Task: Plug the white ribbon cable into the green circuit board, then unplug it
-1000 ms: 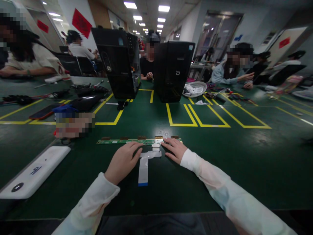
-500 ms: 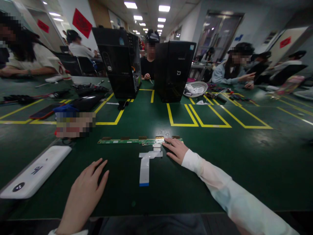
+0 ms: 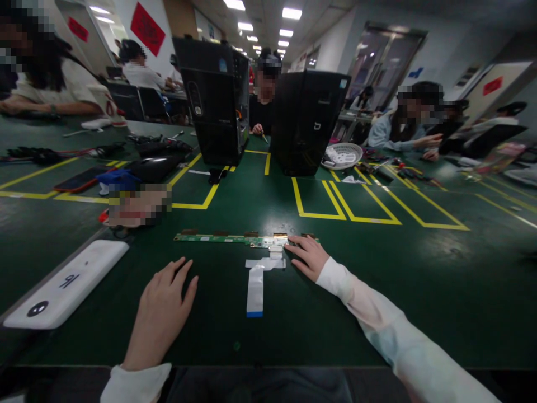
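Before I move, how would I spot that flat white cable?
On the green table, find the right-hand black computer tower. Towards the camera lies a long, thin circuit board; on its near side is the flat white cable. Its blue end sets it apart from the green board.

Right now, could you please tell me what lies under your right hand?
The green circuit board, near its right end; the part that the right hand covers cannot be seen.
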`<control>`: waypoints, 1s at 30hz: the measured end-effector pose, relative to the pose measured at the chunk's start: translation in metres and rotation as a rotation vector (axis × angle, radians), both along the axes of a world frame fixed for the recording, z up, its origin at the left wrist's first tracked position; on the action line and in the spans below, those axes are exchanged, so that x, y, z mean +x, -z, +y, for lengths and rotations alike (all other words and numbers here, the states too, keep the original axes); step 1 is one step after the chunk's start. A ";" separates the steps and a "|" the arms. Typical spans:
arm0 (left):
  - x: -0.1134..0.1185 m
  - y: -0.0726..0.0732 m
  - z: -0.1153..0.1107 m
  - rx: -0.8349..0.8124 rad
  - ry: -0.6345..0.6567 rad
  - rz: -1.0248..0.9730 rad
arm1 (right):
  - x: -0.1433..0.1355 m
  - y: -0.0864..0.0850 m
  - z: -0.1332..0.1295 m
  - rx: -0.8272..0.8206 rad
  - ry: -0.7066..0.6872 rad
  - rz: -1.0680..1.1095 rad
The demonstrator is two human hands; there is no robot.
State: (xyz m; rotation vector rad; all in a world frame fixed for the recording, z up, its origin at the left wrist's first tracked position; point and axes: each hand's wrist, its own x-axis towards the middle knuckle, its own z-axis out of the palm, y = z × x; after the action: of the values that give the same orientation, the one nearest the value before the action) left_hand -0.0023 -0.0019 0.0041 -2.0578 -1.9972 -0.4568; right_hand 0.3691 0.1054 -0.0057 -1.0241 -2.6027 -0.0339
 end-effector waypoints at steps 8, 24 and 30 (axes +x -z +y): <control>-0.001 0.003 0.001 0.011 -0.003 0.007 | -0.029 -0.017 -0.016 -0.027 -0.145 0.043; -0.001 0.002 0.000 0.016 0.006 -0.014 | -0.002 -0.002 -0.026 -0.062 -0.077 -0.033; 0.000 0.001 -0.001 -0.004 -0.008 -0.018 | 0.079 -0.003 -0.034 -0.043 -0.024 0.076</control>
State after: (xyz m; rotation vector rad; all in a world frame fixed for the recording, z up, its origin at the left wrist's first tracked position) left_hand -0.0024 -0.0027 0.0031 -2.0545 -2.0179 -0.4716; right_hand 0.4482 0.0718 -0.0027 -0.9891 -2.5567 0.0651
